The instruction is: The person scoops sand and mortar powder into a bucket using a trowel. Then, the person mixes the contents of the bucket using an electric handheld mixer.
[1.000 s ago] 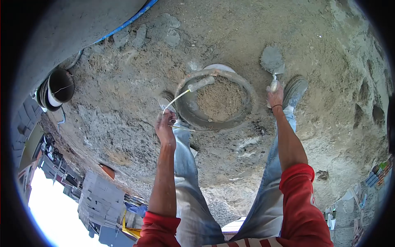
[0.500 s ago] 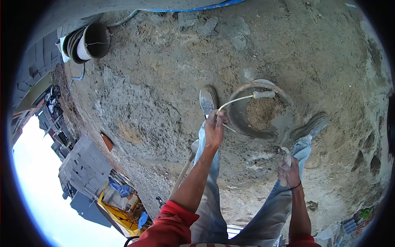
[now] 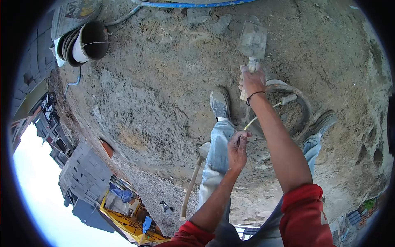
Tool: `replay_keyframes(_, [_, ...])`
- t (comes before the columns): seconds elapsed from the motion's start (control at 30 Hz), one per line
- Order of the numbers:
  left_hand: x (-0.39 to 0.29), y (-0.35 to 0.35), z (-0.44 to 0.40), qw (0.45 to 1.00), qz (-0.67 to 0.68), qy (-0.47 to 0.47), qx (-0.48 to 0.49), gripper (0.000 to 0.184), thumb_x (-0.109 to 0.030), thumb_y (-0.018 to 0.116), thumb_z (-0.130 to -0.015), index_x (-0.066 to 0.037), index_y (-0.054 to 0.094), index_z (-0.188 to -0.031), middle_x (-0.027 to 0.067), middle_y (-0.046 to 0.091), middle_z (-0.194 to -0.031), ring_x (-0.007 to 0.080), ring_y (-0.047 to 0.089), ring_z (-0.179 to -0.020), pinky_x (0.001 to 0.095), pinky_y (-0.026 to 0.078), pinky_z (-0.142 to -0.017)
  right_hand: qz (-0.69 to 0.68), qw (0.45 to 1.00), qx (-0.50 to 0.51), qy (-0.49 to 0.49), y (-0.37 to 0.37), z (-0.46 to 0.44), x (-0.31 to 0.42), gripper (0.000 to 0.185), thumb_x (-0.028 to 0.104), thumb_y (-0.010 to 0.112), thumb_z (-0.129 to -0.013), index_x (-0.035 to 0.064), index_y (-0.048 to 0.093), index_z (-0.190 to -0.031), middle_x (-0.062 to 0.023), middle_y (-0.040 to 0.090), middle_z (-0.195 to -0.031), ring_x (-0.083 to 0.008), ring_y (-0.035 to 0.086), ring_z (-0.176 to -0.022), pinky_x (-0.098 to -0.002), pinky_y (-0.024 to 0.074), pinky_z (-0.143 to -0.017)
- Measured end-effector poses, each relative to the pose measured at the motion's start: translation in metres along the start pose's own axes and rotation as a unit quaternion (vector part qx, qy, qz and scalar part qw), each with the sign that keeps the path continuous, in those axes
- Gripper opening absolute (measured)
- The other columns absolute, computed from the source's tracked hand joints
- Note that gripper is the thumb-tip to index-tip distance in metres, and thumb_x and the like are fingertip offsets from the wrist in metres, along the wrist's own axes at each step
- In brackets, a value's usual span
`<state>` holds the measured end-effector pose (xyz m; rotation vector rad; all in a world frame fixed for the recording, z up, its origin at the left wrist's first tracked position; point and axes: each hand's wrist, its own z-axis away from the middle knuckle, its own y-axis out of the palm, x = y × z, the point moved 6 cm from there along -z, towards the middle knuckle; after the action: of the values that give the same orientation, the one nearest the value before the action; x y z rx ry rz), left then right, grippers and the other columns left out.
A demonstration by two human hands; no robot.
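Note:
My right hand (image 3: pixel 252 80) is closed round the handle of a trowel (image 3: pixel 253 40), whose grey-smeared blade is over the ground above the round basin. Below it, my left hand (image 3: pixel 238 144) pinches the bucket's thin pale handle (image 3: pixel 263 116), which has a grey grip at its far end. The round basin (image 3: pixel 307 108) stands between my feet with sandy material inside. My right forearm crosses in front of its left part and hides some of it.
Stacked buckets (image 3: pixel 94 41) stand at the upper left beside a blue hose (image 3: pixel 193 5). A long-handled tool (image 3: pixel 191 187) lies left of my leg. An orange-brown piece (image 3: pixel 106 148) sits farther left. My shoes (image 3: pixel 219 103) flank the basin.
My right hand has swung the trowel from the basin's lower right up past its upper left. My left hand has moved slightly down and right, still holding the handle. The view has shifted slightly.

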<state>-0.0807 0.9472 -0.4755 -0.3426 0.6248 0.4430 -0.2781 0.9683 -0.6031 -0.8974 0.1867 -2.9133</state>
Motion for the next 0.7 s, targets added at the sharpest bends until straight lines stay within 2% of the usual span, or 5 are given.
replay_keyframes(0.07, [0.004,0.009,0.006,1.0,0.014,-0.015,0.01,0.034,-0.036,0.052,-0.101,-0.004,0.063,-0.092,0.0042,0.065,-0.092,0.0114,0.059,-0.089,0.0282,0.049,-0.076,0.04,0.995,-0.089,-0.034,-0.007,-0.067,-0.038,0.029,0.025,0.068,-0.089,0.0088,0.051,-0.106,-0.0059,0.057,-0.072,-0.019,0.058,-0.055,-0.0319,0.0492,-0.048])
replay_keyframes(0.2, [0.007,0.014,0.002,0.994,0.094,-0.045,-0.038,0.035,-0.034,0.052,-0.102,-0.001,0.063,-0.099,0.0053,0.064,-0.091,0.0117,0.055,-0.084,0.0274,0.046,-0.076,0.205,0.933,-0.242,0.17,-0.025,-0.103,-0.072,0.04,0.019,0.068,-0.083,0.0047,0.052,-0.117,-0.019,0.066,-0.108,-0.0362,0.067,-0.096,-0.0466,0.0538,-0.08])
replay_keyframes(0.5, [0.03,0.021,-0.009,0.967,0.232,-0.086,-0.063,0.052,-0.047,0.049,-0.1,0.001,0.064,-0.113,0.0076,0.067,-0.095,0.0134,0.059,-0.088,0.0298,0.048,-0.081,0.274,0.914,-0.298,-0.001,0.039,-0.081,-0.046,0.039,0.017,0.071,-0.078,0.0122,0.054,-0.113,-0.0196,0.068,-0.1,-0.0387,0.066,-0.096,-0.048,0.0527,-0.081])
replay_keyframes(0.57, [0.028,0.021,-0.013,0.956,0.275,-0.075,-0.063,0.042,-0.037,0.056,-0.098,0.002,0.064,-0.111,0.0071,0.068,-0.095,0.0127,0.059,-0.09,0.0305,0.048,-0.081,0.24,0.925,-0.296,0.001,0.053,-0.085,-0.043,0.028,0.016,0.069,-0.08,0.0031,0.059,-0.103,-0.0188,0.068,-0.099,-0.0384,0.067,-0.092,-0.0456,0.0534,-0.078])
replay_keyframes(0.7, [0.021,0.018,-0.011,0.926,0.351,-0.119,-0.067,0.026,-0.021,0.062,-0.093,0.002,0.065,-0.106,0.0067,0.068,-0.096,0.0125,0.059,-0.089,0.0299,0.048,-0.078,0.191,0.939,-0.287,0.0,0.073,-0.102,-0.057,0.024,0.014,0.067,-0.08,0.0023,0.061,-0.1,-0.019,0.069,-0.095,-0.0381,0.068,-0.089,-0.0456,0.0532,-0.079])
